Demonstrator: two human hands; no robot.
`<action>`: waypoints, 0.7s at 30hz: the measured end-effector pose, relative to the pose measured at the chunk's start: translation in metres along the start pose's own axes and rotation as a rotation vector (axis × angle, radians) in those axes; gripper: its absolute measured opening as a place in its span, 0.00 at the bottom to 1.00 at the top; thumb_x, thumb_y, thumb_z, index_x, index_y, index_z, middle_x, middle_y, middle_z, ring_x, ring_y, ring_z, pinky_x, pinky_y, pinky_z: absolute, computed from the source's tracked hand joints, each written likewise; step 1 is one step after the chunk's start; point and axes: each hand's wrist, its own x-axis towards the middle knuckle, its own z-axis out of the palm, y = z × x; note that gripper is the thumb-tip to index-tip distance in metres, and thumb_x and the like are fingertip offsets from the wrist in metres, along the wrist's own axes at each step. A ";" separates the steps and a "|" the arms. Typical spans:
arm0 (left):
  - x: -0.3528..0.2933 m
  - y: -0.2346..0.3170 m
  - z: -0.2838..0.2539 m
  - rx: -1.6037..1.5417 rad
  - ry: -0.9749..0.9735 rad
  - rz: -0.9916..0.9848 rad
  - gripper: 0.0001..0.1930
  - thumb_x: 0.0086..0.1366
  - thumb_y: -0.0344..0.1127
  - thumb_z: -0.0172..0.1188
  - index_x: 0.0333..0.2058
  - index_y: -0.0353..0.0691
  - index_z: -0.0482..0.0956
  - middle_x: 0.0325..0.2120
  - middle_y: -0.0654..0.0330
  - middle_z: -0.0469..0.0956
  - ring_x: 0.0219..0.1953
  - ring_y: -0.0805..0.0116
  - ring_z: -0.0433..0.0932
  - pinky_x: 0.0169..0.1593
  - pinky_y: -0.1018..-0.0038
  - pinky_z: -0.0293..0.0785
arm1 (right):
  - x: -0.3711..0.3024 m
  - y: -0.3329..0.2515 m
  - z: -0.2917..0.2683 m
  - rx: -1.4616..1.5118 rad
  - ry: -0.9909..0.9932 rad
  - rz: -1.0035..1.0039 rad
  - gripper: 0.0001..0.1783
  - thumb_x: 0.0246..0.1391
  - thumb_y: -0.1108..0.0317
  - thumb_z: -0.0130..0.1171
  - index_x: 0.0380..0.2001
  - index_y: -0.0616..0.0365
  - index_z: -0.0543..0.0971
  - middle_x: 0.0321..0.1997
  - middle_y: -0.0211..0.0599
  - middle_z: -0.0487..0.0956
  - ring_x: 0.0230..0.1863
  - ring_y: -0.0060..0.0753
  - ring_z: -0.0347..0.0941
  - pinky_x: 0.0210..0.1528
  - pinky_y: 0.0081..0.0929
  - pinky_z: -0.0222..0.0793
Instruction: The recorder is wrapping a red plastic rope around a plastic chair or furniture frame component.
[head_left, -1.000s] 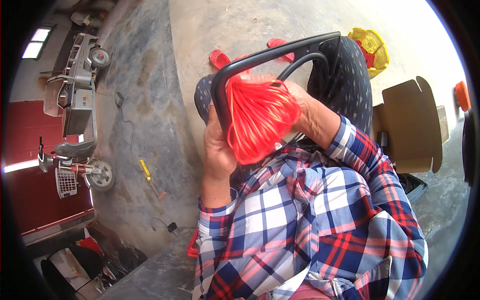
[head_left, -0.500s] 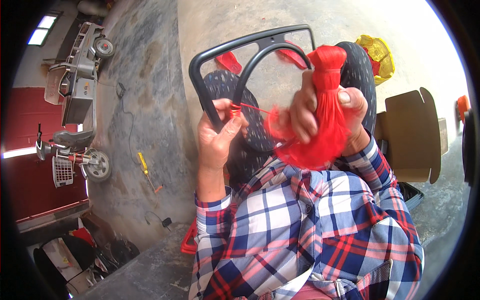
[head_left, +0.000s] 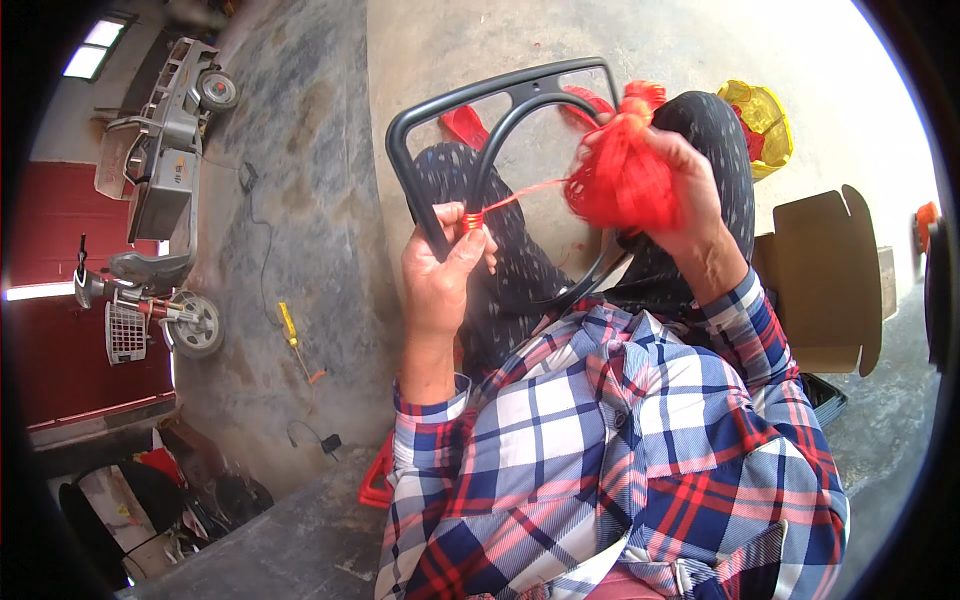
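Note:
A black frame [head_left: 500, 87] with a round ring joined inside it stands over my lap. Its left side is gripped by my left hand [head_left: 438, 268], thumb and fingers pinched where red twine [head_left: 473, 220] is wound in several tight turns around the bar. A single taut strand runs from these turns rightward to a loose bundle of red twine [head_left: 620, 180], tied near its top. My right hand [head_left: 692, 190] is closed on the bundle's right side, beyond the ring; some of its fingers are hidden behind the strands. The frame's lower part rests near my shirt.
Red slippers [head_left: 464, 127] show beyond the frame. At right are a yellow container [head_left: 778, 130] holding red stuff and an open cardboard box [head_left: 830, 285]. On the concrete floor at left lies a yellow-handled tool [head_left: 288, 322], with a three-wheeled vehicle [head_left: 165, 185] farther off.
My right hand has carried the twine bundle up and away from my chest, turning it as it went. The frame has shifted slightly; my left hand keeps its pinch at the winding.

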 end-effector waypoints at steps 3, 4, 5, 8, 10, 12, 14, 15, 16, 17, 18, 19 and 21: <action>-0.001 0.004 0.003 0.224 0.065 0.041 0.12 0.64 0.29 0.59 0.45 0.36 0.70 0.27 0.55 0.77 0.28 0.69 0.76 0.34 0.75 0.75 | 0.000 0.004 0.008 -0.345 -0.262 0.081 0.30 0.54 0.71 0.56 0.60 0.67 0.65 0.49 0.42 0.76 0.51 0.36 0.74 0.56 0.32 0.69; -0.002 0.001 -0.001 0.299 0.062 0.012 0.14 0.63 0.30 0.61 0.45 0.34 0.71 0.36 0.53 0.77 0.32 0.71 0.76 0.37 0.77 0.74 | -0.003 0.007 0.015 -0.437 -0.209 0.081 0.31 0.52 0.76 0.57 0.60 0.67 0.65 0.48 0.40 0.77 0.50 0.32 0.75 0.56 0.29 0.68; -0.001 0.002 0.001 0.301 0.055 0.012 0.14 0.63 0.30 0.61 0.45 0.34 0.71 0.36 0.53 0.77 0.32 0.71 0.76 0.37 0.77 0.74 | -0.001 0.006 0.022 -0.435 -0.205 0.075 0.31 0.52 0.76 0.57 0.60 0.67 0.65 0.48 0.40 0.77 0.50 0.32 0.75 0.56 0.29 0.68; 0.004 0.017 0.020 0.546 -0.001 0.372 0.19 0.62 0.26 0.60 0.51 0.31 0.71 0.48 0.52 0.73 0.40 0.68 0.77 0.41 0.76 0.75 | 0.008 0.004 0.045 -0.813 -0.300 -0.040 0.18 0.56 0.71 0.60 0.49 0.65 0.71 0.33 0.33 0.79 0.37 0.17 0.74 0.39 0.18 0.70; 0.008 0.025 0.034 0.754 -0.094 0.541 0.28 0.60 0.26 0.61 0.59 0.32 0.64 0.55 0.53 0.69 0.52 0.64 0.72 0.53 0.70 0.70 | 0.016 0.011 0.048 -0.854 -0.273 -0.173 0.14 0.58 0.68 0.62 0.41 0.62 0.71 0.32 0.30 0.79 0.32 0.13 0.74 0.34 0.13 0.69; 0.009 0.023 0.037 0.731 -0.158 0.547 0.34 0.58 0.25 0.63 0.63 0.34 0.61 0.61 0.54 0.65 0.61 0.62 0.67 0.63 0.67 0.61 | 0.019 0.015 0.046 -0.954 -0.293 -0.214 0.13 0.56 0.67 0.63 0.39 0.63 0.74 0.31 0.30 0.79 0.33 0.16 0.74 0.36 0.15 0.70; 0.008 0.016 0.026 0.537 -0.144 0.457 0.36 0.55 0.27 0.65 0.62 0.36 0.63 0.63 0.53 0.63 0.63 0.61 0.64 0.65 0.65 0.58 | 0.017 0.016 0.041 -0.678 -0.298 -0.094 0.11 0.57 0.66 0.59 0.37 0.64 0.77 0.33 0.33 0.80 0.36 0.20 0.76 0.41 0.21 0.71; 0.008 0.016 0.024 0.343 -0.138 0.364 0.37 0.52 0.28 0.67 0.62 0.38 0.64 0.65 0.53 0.60 0.65 0.61 0.61 0.67 0.64 0.56 | 0.016 0.020 0.034 -0.407 -0.272 -0.030 0.12 0.58 0.66 0.56 0.38 0.64 0.78 0.35 0.34 0.81 0.39 0.21 0.76 0.44 0.22 0.70; 0.008 0.014 0.025 0.272 -0.129 0.403 0.34 0.49 0.25 0.67 0.58 0.39 0.70 0.65 0.53 0.59 0.64 0.60 0.64 0.66 0.62 0.58 | 0.019 0.023 0.020 -0.254 -0.246 0.057 0.13 0.59 0.66 0.52 0.39 0.65 0.79 0.39 0.36 0.81 0.44 0.24 0.76 0.49 0.25 0.69; 0.008 0.013 0.024 0.270 -0.130 0.401 0.34 0.49 0.25 0.67 0.58 0.39 0.70 0.65 0.53 0.59 0.64 0.60 0.64 0.66 0.62 0.58 | 0.023 0.029 0.010 -0.254 -0.244 0.057 0.13 0.59 0.66 0.52 0.39 0.65 0.79 0.39 0.36 0.81 0.44 0.24 0.76 0.49 0.25 0.69; 0.006 0.013 0.023 0.181 -0.175 0.386 0.36 0.50 0.24 0.66 0.60 0.36 0.66 0.63 0.54 0.62 0.62 0.61 0.65 0.66 0.64 0.57 | 0.026 0.036 0.004 -0.170 -0.182 0.176 0.13 0.60 0.66 0.52 0.40 0.65 0.79 0.41 0.37 0.81 0.44 0.24 0.76 0.50 0.26 0.70; 0.005 0.014 0.023 0.088 -0.233 0.367 0.38 0.51 0.22 0.65 0.62 0.33 0.62 0.61 0.55 0.65 0.61 0.63 0.66 0.65 0.66 0.56 | 0.027 0.042 -0.005 -0.083 -0.112 0.282 0.13 0.60 0.66 0.53 0.40 0.65 0.78 0.42 0.37 0.81 0.44 0.25 0.77 0.50 0.27 0.70; -0.008 0.017 0.016 0.082 -0.207 0.105 0.38 0.49 0.23 0.66 0.61 0.33 0.65 0.61 0.55 0.65 0.60 0.63 0.66 0.66 0.66 0.55 | 0.031 0.049 0.018 0.306 -0.126 0.482 0.12 0.60 0.65 0.56 0.41 0.62 0.77 0.40 0.36 0.80 0.38 0.22 0.78 0.46 0.24 0.75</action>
